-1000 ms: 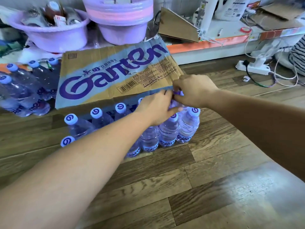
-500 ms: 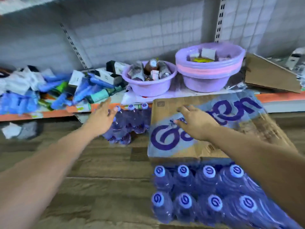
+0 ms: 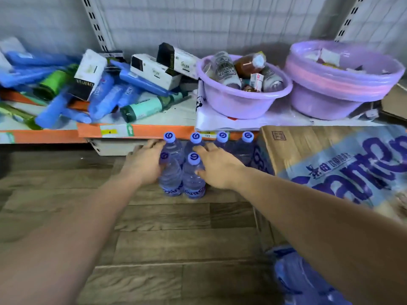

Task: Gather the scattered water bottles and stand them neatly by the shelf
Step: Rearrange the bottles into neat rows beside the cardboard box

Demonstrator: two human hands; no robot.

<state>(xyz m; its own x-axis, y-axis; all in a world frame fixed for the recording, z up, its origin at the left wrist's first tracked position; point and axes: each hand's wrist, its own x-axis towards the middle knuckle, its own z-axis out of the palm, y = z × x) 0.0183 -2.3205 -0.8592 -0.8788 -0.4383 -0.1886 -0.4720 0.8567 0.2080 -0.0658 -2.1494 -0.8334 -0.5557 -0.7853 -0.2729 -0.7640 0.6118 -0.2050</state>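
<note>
Water bottles (image 3: 193, 179): six, upright on the floor (image 3: 176, 238), below the shelf (image 3: 154, 129) front edge, beside a cardboard box (image 3: 297, 146). Left hand (image 3: 143, 166) and right hand (image 3: 217, 168): fingers extended, flanking and touching the front pair.

Big purple lettering on the cardboard box (image 3: 308, 155) at right: "ante" reads plainly, the rest runs off the edge. Small Chinese characters sit above it, too blurred to make out. Every bottle cap (image 3: 193, 157) carries a purple swirl like a G. On the front bottles (image 3: 171, 175), the labels (image 3: 195, 191) show part of that same purple word. The shelf-edge tag (image 3: 115, 130) and the white cartons (image 3: 154, 71) have print, unreadable.
</note>
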